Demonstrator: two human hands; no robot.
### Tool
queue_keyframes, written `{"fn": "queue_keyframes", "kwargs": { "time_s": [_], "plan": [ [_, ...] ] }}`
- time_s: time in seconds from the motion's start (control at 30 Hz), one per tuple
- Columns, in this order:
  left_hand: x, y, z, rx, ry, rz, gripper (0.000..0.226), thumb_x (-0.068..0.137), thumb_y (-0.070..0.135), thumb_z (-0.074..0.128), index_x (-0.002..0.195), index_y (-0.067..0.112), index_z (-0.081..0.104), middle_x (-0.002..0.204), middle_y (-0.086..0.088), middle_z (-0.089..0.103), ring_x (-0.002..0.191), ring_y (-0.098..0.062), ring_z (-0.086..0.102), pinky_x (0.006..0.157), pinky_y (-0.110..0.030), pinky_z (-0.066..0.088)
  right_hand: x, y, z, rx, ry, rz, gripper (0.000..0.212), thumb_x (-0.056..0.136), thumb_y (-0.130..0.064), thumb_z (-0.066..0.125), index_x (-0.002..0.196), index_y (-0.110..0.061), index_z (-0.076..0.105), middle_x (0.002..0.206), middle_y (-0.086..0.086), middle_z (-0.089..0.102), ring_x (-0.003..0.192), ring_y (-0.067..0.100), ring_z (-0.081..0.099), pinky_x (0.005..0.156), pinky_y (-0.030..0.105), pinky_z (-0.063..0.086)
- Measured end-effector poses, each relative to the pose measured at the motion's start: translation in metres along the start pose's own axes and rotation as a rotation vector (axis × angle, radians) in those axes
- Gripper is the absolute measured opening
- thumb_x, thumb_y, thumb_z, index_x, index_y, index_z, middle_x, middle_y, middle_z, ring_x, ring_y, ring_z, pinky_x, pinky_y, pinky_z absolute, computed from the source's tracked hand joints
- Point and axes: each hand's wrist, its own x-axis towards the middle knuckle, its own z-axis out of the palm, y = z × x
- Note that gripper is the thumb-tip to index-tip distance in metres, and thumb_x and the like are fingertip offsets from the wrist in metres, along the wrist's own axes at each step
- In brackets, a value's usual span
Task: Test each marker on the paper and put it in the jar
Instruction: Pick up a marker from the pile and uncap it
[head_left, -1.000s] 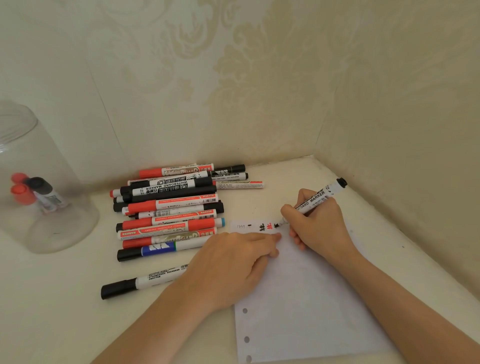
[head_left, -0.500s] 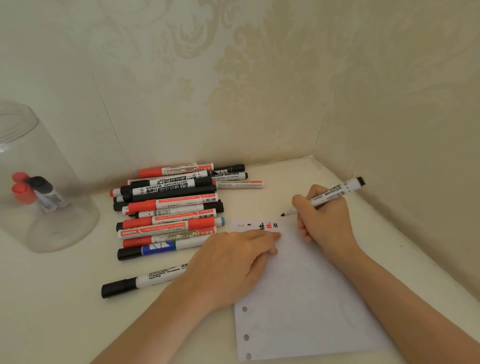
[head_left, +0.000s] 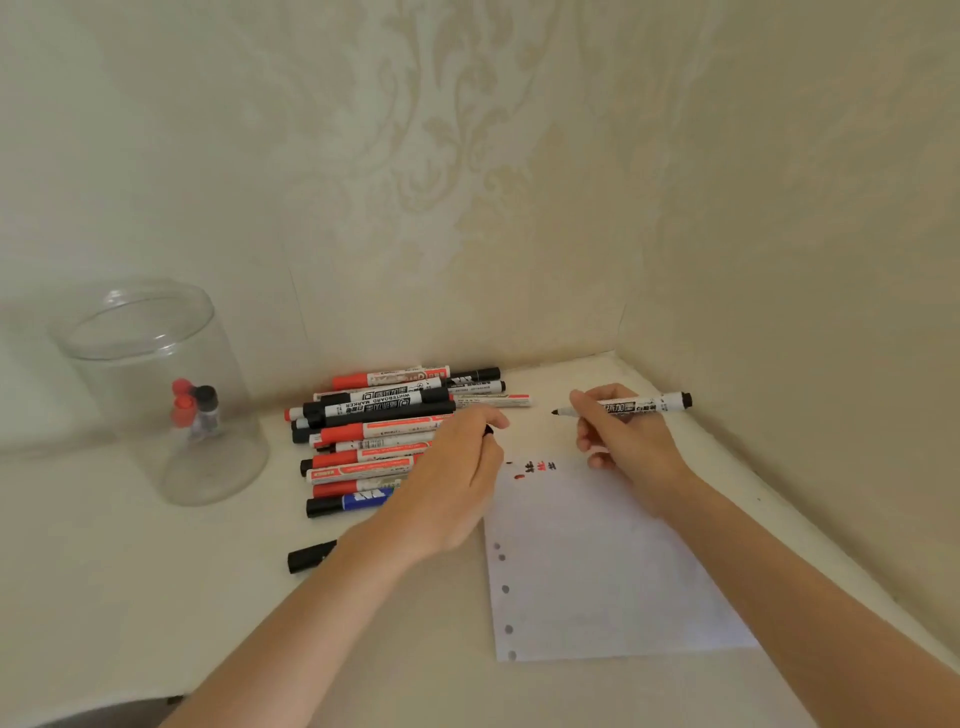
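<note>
The right hand (head_left: 631, 441) pinches an uncapped marker (head_left: 623, 406), the left hand (head_left: 452, 473) seems to pinch its cap (head_left: 488, 429); a careless move to the jar (head_left: 156, 395) may stain skin.

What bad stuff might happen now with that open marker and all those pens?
1. The marker in the right hand is uncapped, tip bare above the table; it may smear the surface or dry out if dropped in the jar uncapped.
2. The left hand sits against the marker pile; a nudge may roll pens away.
3. Nothing presses the paper now, so it may slide.
</note>
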Motion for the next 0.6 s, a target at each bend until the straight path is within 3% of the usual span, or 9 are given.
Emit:
{"fn": "queue_keyframes", "kwargs": {
  "time_s": [0.1,0.2,0.27,0.37,0.6],
  "plan": [
    [-0.007,-0.006,-0.016,0.058,-0.052,-0.028,0.042,0.105,0.025,0.033,0.147,0.026,0.032,0.115,0.008,0.045,0.105,-0.008,0.048,0.087,-0.017,0.039,-0.022,-0.013,0.008,0.032,-0.107,0.097,0.036,0.097,-0.05,0.055,0.09,-0.017,0.067,0.067,0.005,0.063,0.058,0.014,0.058,0.047,0.023,0.04],
    [-0.022,-0.012,-0.027,-0.001,-0.042,-0.046,0.049,0.101,0.023,0.049,0.148,0.031,0.034,0.127,0.014,0.052,0.108,0.001,0.053,0.087,-0.006,0.041,-0.047,-0.021,0.018,0.176,-0.117,0.137,0.029,0.1,-0.035,0.053,0.084,-0.014,0.065,0.061,0.006,0.057,0.053,0.016,0.048,0.043,0.022,0.035],
    [-0.034,-0.013,-0.031,-0.12,0.038,-0.026,0.042,0.095,0.019,0.061,0.134,0.031,0.051,0.113,0.012,0.065,0.096,0.0,0.063,0.083,-0.013,0.047,-0.064,-0.023,0.026,0.215,-0.119,0.135,0.02,0.097,-0.022,0.054,0.079,-0.014,0.056,0.058,0.006,0.052,0.051,0.015,0.042,0.041,0.022,0.032],
    [-0.047,-0.011,-0.037,-0.191,0.17,0.016,0.024,0.086,0.012,0.072,0.108,0.023,0.069,0.092,0.013,0.072,0.085,-0.004,0.067,0.076,-0.015,0.049,-0.084,-0.019,0.037,0.191,-0.124,0.097,0.025,0.095,-0.017,0.059,0.073,-0.015,0.047,0.056,0.004,0.049,0.049,0.013,0.039,0.04,0.021,0.029],
    [-0.064,-0.002,-0.049,-0.222,0.191,0.04,0.023,0.082,0.01,0.076,0.099,0.025,0.073,0.091,0.018,0.072,0.087,-0.002,0.067,0.079,-0.016,0.052,-0.101,-0.024,0.051,0.194,-0.103,0.036,0.034,0.097,-0.018,0.06,0.069,-0.015,0.042,0.054,0.001,0.045,0.046,0.012,0.034,0.041,0.022,0.025]
  ]
}}
